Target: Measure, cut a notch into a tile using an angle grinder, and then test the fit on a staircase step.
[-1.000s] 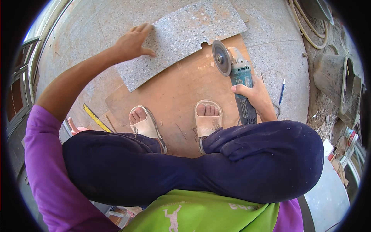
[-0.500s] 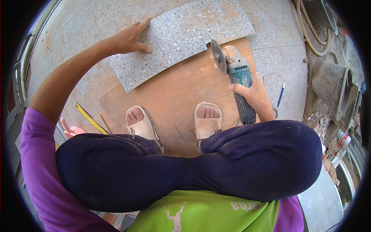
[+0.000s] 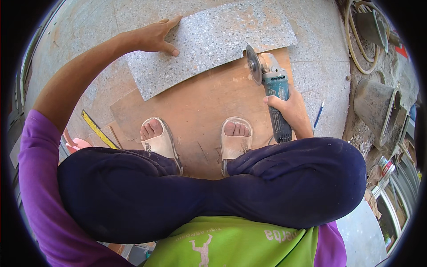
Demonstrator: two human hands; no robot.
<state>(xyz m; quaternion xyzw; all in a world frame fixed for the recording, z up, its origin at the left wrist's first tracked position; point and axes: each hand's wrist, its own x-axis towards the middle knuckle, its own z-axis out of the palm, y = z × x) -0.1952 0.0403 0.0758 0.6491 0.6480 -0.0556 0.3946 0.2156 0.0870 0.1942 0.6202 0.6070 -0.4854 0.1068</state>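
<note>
My right hand (image 3: 291, 109) is wrapped round the body of a teal and black angle grinder (image 3: 278, 89). Its cutting disc (image 3: 254, 65) stands on edge at the near edge of a grey speckled tile (image 3: 209, 42), where a short dark line runs into the tile. Whether the disc is turning I cannot tell. My left hand (image 3: 160, 38) rests on the tile's left end with fingers and thumb spread. Under the tile lies a brown wooden board (image 3: 200, 98), and my sandalled feet stand on it.
A yellow measuring tape or rule (image 3: 98, 129) lies left of my feet. A blue pencil or pen (image 3: 319, 114) is right of the grinder. At the right edge are a dusty bucket (image 3: 378, 107) and a coiled beige hose (image 3: 356, 49). Something pink (image 3: 80, 143) shows by my left knee.
The view has shifted slightly. My left hand stays spread on the tile, and the grinder stays at the tile's near edge in my right hand.
</note>
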